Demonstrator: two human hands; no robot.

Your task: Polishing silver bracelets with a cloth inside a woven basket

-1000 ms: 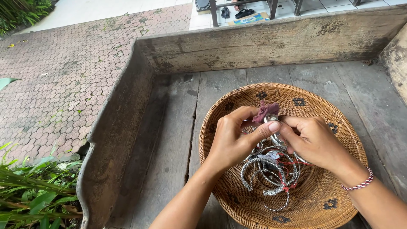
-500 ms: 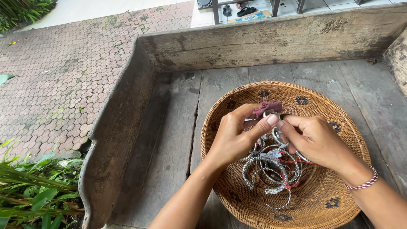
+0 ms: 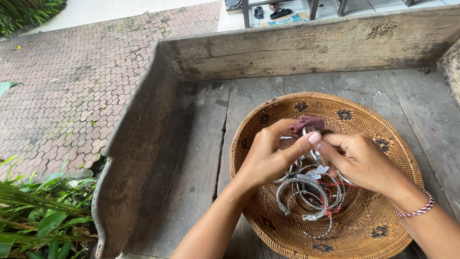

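My left hand (image 3: 270, 153) and my right hand (image 3: 357, 160) meet over a round woven basket (image 3: 383, 144). Both pinch a silver bangle (image 3: 316, 156) between their fingertips. A small dark pink cloth (image 3: 307, 123) sticks up above the fingers, held by my left hand against the bangle. Several more silver bangles (image 3: 306, 194) with red threads and small tags lie in a pile in the basket, just below my hands. My right wrist wears a red-and-white cord bracelet (image 3: 416, 209).
The basket sits on a weathered grey wooden platform (image 3: 201, 158) with raised plank walls at the back (image 3: 311, 45) and left (image 3: 139, 139). Beyond the left wall lie a brick-paved path (image 3: 72, 86) and green plants (image 3: 38, 216). Sandals (image 3: 278, 13) rest on tiles far behind.
My hands stay together over the basket; the fingers have shifted slightly on the bangle and cloth. The view has drifted a little.
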